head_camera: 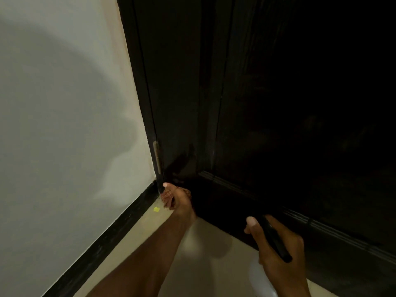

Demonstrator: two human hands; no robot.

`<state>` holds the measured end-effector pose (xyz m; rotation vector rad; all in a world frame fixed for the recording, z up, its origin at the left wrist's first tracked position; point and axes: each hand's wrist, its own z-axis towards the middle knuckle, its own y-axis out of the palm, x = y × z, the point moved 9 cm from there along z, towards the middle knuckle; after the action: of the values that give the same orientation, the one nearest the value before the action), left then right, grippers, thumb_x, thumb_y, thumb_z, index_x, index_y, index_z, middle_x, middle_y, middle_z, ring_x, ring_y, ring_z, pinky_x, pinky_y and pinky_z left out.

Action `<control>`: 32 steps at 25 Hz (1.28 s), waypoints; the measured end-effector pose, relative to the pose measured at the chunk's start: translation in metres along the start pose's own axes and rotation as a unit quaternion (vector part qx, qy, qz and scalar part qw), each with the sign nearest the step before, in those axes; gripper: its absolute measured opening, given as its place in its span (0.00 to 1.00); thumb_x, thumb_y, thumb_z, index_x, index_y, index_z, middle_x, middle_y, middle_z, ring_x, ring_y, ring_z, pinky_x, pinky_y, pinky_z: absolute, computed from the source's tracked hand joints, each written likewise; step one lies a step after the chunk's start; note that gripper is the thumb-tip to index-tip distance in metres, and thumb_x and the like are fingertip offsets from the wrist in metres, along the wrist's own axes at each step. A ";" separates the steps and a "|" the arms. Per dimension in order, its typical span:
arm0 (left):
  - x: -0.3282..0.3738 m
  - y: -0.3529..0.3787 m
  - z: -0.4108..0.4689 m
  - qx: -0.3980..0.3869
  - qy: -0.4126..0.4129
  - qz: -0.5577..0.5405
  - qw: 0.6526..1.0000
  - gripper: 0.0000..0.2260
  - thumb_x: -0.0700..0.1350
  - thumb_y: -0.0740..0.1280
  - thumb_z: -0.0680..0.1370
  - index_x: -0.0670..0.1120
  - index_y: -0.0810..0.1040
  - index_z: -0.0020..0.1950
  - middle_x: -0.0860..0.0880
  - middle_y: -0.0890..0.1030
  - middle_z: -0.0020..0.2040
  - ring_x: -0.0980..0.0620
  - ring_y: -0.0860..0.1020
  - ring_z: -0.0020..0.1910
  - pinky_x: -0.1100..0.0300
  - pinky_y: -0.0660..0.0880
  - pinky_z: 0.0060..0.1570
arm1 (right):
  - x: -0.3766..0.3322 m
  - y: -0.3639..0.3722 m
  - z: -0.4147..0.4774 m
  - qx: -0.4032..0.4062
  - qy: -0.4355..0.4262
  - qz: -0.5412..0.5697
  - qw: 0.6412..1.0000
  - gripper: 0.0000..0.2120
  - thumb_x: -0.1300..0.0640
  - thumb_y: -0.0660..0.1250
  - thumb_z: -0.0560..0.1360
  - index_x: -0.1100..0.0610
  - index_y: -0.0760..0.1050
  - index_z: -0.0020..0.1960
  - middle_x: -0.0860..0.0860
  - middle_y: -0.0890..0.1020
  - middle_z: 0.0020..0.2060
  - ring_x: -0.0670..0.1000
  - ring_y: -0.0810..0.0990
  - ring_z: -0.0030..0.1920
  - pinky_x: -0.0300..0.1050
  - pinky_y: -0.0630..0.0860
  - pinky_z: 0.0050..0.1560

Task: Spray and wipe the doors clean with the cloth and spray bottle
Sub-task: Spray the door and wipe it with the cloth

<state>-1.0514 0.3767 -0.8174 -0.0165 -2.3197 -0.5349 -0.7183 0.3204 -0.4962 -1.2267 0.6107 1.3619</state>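
A dark, almost black door fills the right and middle of the head view, seen from low down near the floor. My left hand reaches to the door's bottom left corner and holds a brownish cloth against it, just below the hinge. My right hand is nearer, lower right, wrapped round the black head of a spray bottle. The bottle's pale body shows below the hand. The nozzle end is hard to make out against the dark door.
A pale wall stands at the left with a black skirting board along its foot. A brass hinge sits on the door frame. A small yellow scrap lies on the beige floor.
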 end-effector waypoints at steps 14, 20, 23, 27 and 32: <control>0.117 0.102 -0.297 -0.061 0.155 0.020 0.986 0.42 0.65 0.66 0.81 0.54 0.47 0.86 0.49 0.54 0.85 0.47 0.56 0.83 0.48 0.53 0.82 | -0.030 -0.075 -0.033 0.076 0.041 -0.049 0.995 0.12 0.46 0.72 0.79 0.49 0.83 0.39 0.43 0.83 0.28 0.44 0.83 0.29 0.32 0.76 0.33; 0.147 0.138 -0.344 -0.218 0.207 0.007 0.954 0.37 0.65 0.66 0.80 0.57 0.54 0.84 0.53 0.62 0.82 0.53 0.65 0.78 0.52 0.62 0.79 | -0.039 -0.082 -0.043 0.082 0.064 -0.033 0.994 0.13 0.41 0.70 0.73 0.49 0.85 0.45 0.43 0.84 0.31 0.43 0.83 0.31 0.37 0.77 0.34; 0.175 0.157 -0.376 -0.291 0.275 0.034 0.916 0.26 0.56 0.64 0.83 0.56 0.59 0.79 0.56 0.62 0.80 0.57 0.65 0.76 0.59 0.62 0.77 | -0.046 -0.080 -0.042 0.075 0.061 -0.031 0.995 0.18 0.36 0.68 0.69 0.49 0.86 0.43 0.45 0.84 0.30 0.44 0.83 0.31 0.38 0.77 0.35; 0.203 0.170 -0.410 -0.381 0.341 0.124 0.851 0.41 0.63 0.68 0.74 0.57 0.54 0.83 0.53 0.57 0.83 0.55 0.61 0.80 0.56 0.59 0.80 | -0.059 -0.082 -0.040 0.082 0.041 -0.027 0.995 0.11 0.43 0.71 0.73 0.50 0.84 0.40 0.45 0.83 0.28 0.44 0.83 0.30 0.35 0.76 0.33; 0.206 0.171 -0.429 -0.372 0.473 0.327 0.729 0.32 0.63 0.63 0.79 0.85 0.40 0.64 0.54 0.30 0.82 0.46 0.35 0.83 0.42 0.41 0.82 | -0.059 -0.085 -0.042 0.083 0.026 -0.017 0.996 0.10 0.47 0.71 0.75 0.51 0.84 0.40 0.44 0.84 0.30 0.44 0.83 0.30 0.31 0.75 0.32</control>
<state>-0.8846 0.3394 -0.3414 -0.7383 -0.8782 -0.8040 -0.6371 0.2781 -0.4312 -1.1352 0.7228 1.2291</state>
